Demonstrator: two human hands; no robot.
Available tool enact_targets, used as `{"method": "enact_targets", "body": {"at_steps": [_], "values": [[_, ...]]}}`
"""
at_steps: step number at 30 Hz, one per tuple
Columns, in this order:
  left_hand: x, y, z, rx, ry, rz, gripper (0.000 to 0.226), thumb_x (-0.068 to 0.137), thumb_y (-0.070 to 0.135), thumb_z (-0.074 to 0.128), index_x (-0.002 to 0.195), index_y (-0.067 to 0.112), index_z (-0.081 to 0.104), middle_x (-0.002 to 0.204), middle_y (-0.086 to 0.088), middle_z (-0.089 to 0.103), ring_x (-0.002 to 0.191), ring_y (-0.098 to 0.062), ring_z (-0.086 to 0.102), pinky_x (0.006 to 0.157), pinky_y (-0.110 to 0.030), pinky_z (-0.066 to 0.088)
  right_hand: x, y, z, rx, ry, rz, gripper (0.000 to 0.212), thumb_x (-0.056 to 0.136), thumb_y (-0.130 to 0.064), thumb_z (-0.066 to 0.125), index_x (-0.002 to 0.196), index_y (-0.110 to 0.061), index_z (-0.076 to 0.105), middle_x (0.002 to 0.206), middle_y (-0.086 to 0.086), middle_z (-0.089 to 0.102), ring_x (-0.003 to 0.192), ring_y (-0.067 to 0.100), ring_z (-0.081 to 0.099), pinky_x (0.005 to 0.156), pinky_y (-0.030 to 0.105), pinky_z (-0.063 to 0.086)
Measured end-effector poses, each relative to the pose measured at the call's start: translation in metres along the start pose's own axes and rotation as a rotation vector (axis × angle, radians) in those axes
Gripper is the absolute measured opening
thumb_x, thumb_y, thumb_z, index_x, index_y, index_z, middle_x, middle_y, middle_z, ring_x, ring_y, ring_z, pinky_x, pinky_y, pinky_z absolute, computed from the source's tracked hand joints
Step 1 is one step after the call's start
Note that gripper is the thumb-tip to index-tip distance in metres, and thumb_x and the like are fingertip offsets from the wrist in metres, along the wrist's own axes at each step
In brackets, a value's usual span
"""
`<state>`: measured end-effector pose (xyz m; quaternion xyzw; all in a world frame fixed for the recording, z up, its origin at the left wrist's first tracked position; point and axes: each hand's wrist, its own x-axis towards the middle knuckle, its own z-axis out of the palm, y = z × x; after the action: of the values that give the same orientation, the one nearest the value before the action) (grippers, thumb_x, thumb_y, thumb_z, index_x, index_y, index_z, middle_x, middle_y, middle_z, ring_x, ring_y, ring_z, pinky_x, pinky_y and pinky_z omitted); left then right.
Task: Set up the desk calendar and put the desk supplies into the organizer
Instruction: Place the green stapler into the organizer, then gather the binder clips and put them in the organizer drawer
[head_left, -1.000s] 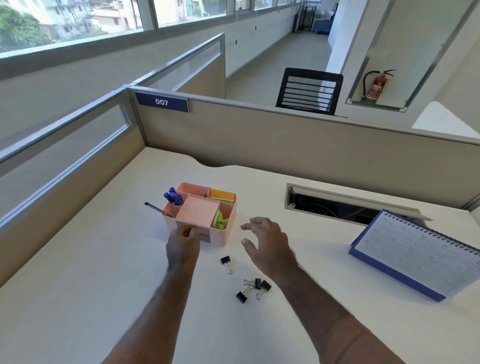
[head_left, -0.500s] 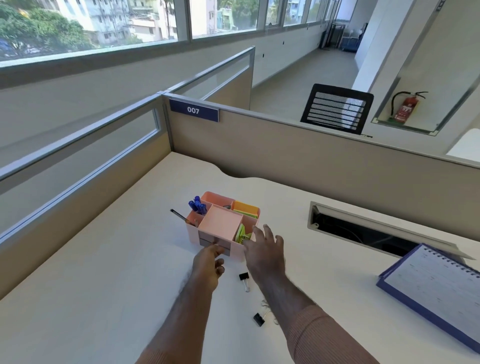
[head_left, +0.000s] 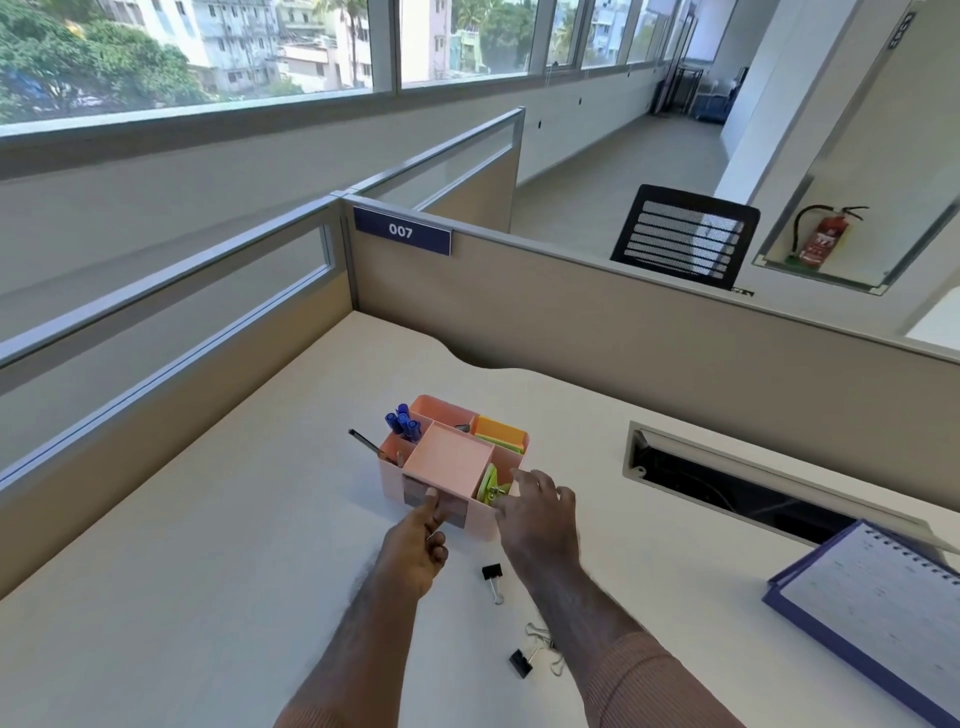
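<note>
Centre of frame: pink organizer on the tabletop. Left hand pinches its front drawer; right hand, fingers spread, touches its right corner. Calendar lower right; binder clips near the wrists.

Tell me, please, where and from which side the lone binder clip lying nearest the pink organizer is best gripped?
Probably by its black body, pinched from above across its two flat sides. It lies flat on the desk with its wire handles trailing toward the person, and those thin loops look harder to pinch.
</note>
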<state>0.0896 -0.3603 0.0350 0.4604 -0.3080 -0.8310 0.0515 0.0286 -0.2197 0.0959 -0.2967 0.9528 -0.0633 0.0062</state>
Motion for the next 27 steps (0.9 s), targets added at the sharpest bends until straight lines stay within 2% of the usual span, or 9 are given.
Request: {"method": "enact_targets", "body": {"at_steps": [9,16,21,25,27], "values": [[-0.016,-0.004,-0.030,0.070,0.042,0.048,0.048,0.080,0.039,0.077,0.112,0.006,0.064,0.087,-0.003,0.061,0.057,-0.011,0.037,0.045,-0.021,0.035,0.001,0.003,0.008,0.019,0.018,-0.002,0.026,0.095,-0.026,0.050,0.112,-0.028,0.069,0.144,0.003,0.047,0.133,0.025,0.036,0.100,0.046,0.031],[-0.028,-0.009,-0.046,0.118,0.055,0.051,0.053,0.080,0.039,0.077,0.118,0.005,0.063,0.081,-0.001,0.060,0.056,-0.010,0.037,0.039,-0.019,0.036,0.003,0.006,0.015,0.010,0.025,0.010,0.025,0.094,-0.029,0.052,0.113,-0.028,0.069,0.145,0.003,0.047,0.133,0.025,0.037,0.100,0.047,0.032],[-0.033,-0.008,-0.048,0.132,0.060,0.058,0.055,0.081,0.039,0.077,0.120,0.004,0.062,0.088,-0.004,0.061,0.057,-0.011,0.038,0.041,-0.020,0.038,-0.005,0.012,0.007,0.123,0.093,0.008,0.029,0.095,-0.027,0.051,0.122,-0.031,0.062,0.146,0.001,0.047,0.132,0.022,0.042,0.100,0.044,0.039],[-0.041,-0.001,-0.048,0.180,0.057,0.044,0.049,0.083,0.037,0.076,0.118,0.004,0.063,0.089,-0.003,0.060,0.059,-0.011,0.036,0.041,-0.020,0.036,-0.038,0.049,-0.007,0.318,0.237,0.145,0.035,0.091,-0.014,0.055,0.119,-0.032,0.064,0.136,-0.004,0.054,0.121,0.021,0.052,0.094,0.042,0.044],[-0.048,-0.002,-0.054,0.297,0.069,0.016,0.052,0.079,0.044,0.078,0.110,0.005,0.065,0.092,-0.003,0.062,0.062,-0.012,0.037,0.044,-0.021,0.035,-0.071,0.081,-0.005,0.382,0.247,0.247,0.036,0.089,-0.009,0.055,0.117,-0.031,0.065,0.132,-0.004,0.057,0.120,0.021,0.052,0.094,0.041,0.044]]}}
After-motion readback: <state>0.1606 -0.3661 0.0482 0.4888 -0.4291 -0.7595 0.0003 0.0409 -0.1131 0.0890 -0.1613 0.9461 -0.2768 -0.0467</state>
